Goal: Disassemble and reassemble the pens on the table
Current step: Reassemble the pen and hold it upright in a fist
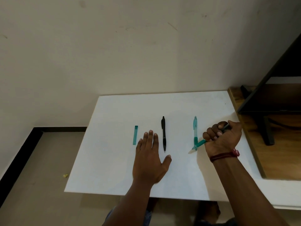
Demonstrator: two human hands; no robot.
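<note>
Pen point(201, 142) in right hand point(223, 136), left hand point(149, 160) flat on table point(110, 160)

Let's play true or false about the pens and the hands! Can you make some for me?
1. The right hand grips a teal pen. True.
2. The left hand holds the black pen. False: it lies flat on the white table, beside that pen.
3. A second teal pen lies on the table. True.
4. The loose teal piece lies right of the black pen. False: it lies left of it, beyond the left hand's fingers.
</note>
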